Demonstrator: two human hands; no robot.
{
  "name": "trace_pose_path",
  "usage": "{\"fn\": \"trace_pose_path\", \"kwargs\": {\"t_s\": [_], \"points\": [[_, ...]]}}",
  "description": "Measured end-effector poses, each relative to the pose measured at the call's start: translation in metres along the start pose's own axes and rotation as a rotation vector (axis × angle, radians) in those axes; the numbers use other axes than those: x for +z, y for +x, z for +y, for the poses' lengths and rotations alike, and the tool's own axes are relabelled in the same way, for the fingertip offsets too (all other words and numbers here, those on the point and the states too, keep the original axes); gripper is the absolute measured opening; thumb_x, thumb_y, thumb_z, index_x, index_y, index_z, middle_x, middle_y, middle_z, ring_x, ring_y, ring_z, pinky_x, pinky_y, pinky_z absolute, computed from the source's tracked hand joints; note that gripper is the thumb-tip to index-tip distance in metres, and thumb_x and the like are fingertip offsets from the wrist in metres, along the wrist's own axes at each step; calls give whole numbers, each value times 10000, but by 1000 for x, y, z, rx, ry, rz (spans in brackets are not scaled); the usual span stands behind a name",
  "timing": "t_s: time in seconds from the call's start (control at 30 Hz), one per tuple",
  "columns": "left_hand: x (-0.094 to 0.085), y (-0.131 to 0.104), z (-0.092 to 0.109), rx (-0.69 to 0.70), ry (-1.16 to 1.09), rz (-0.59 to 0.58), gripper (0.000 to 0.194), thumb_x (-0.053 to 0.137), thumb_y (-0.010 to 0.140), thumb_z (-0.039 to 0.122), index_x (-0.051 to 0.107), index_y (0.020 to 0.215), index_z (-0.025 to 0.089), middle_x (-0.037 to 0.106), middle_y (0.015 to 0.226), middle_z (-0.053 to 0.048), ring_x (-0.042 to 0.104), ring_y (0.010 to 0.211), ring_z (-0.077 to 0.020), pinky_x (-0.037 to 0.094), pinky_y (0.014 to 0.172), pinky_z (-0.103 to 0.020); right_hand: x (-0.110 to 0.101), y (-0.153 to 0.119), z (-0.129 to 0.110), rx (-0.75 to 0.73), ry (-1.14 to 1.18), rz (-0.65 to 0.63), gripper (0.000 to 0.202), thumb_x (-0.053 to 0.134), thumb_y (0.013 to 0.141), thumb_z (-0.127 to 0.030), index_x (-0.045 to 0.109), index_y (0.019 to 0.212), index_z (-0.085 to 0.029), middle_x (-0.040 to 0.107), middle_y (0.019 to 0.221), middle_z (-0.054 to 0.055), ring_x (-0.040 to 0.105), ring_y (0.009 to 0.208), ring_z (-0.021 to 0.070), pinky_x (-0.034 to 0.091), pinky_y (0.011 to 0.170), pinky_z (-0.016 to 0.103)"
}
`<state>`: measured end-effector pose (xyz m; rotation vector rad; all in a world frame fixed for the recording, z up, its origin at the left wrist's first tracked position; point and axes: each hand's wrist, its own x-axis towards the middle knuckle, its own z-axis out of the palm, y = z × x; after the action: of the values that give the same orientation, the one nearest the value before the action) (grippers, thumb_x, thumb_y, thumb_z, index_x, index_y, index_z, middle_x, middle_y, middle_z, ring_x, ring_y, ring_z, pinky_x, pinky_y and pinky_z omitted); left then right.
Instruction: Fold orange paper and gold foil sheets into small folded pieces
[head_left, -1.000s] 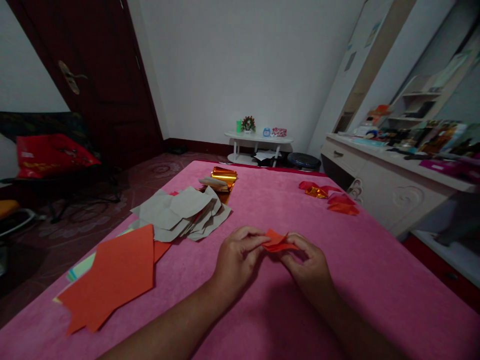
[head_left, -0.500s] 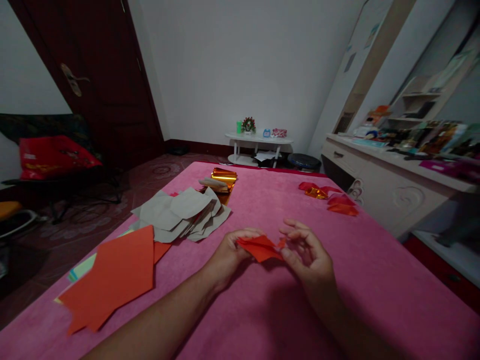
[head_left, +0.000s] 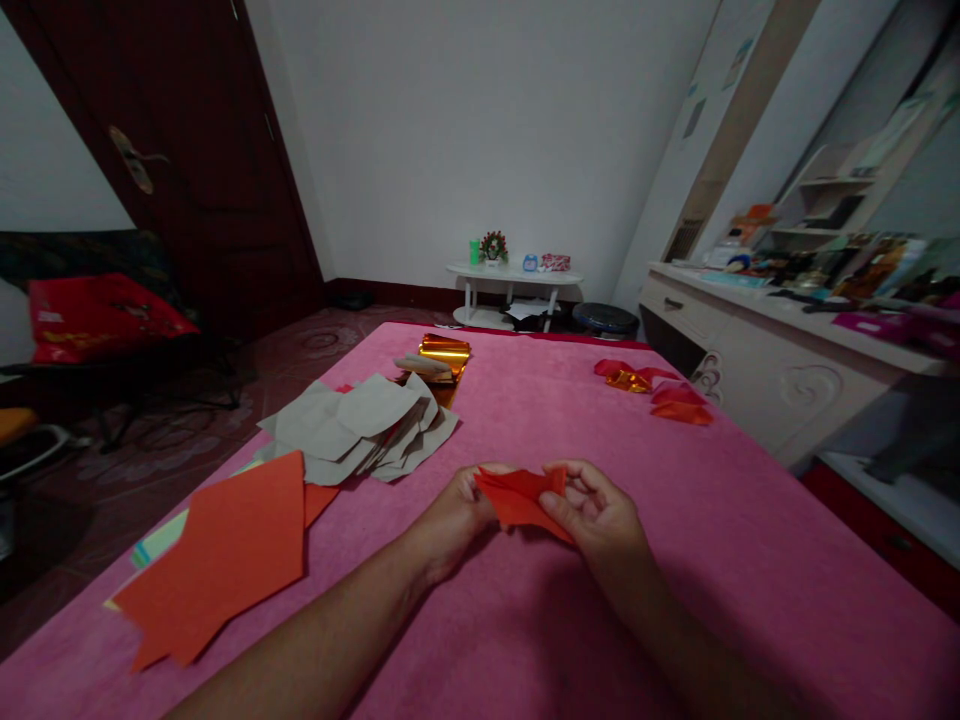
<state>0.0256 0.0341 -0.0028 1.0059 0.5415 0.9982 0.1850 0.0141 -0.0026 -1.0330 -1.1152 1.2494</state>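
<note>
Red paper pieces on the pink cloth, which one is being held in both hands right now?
The small folded red piece, pinched between the left hand and right hand. The big red sheets at left and the red scraps far right lie untouched.

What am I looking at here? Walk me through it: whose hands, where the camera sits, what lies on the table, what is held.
There is no machine here. A camera worn on a person's head looks forward and down, so the two forearms coming in from below are that person's own. The left hand and right hand together pinch a small folded red paper above a pink cloth. On the cloth lie large orange sheets, a fan of grey papers, gold foil and some finished red and gold pieces.
</note>
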Motion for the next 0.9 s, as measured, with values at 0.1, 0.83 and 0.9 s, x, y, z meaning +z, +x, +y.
{"fn": "trace_pose_path", "kwargs": {"t_s": [0.1,0.83,0.9], "points": [[4,-2,5,-45,0,15,176,667,744,205,731,879,112,701,802,-89,618,702,-163,467,696,-263,-3,1,-2,-61,18,54,318,784,650,-360,606,856,-195,704,779,48,681,714,198,550,708,323],[-9,2,-1,-76,-21,252,263,773,674,288,715,835,88,731,788,-114,676,691,-194,505,743,-319,-19,9,-7,-191,-236,124,190,683,752,-383,622,778,-205,681,766,36,652,732,206,525,668,306],[-8,1,0,-86,3,264,267,779,665,307,713,809,92,729,761,-105,673,672,-188,506,715,-307,-18,11,-7,-122,-154,110,234,695,731,-422,599,771,-212,686,733,30,657,675,205,531,638,311]]}}
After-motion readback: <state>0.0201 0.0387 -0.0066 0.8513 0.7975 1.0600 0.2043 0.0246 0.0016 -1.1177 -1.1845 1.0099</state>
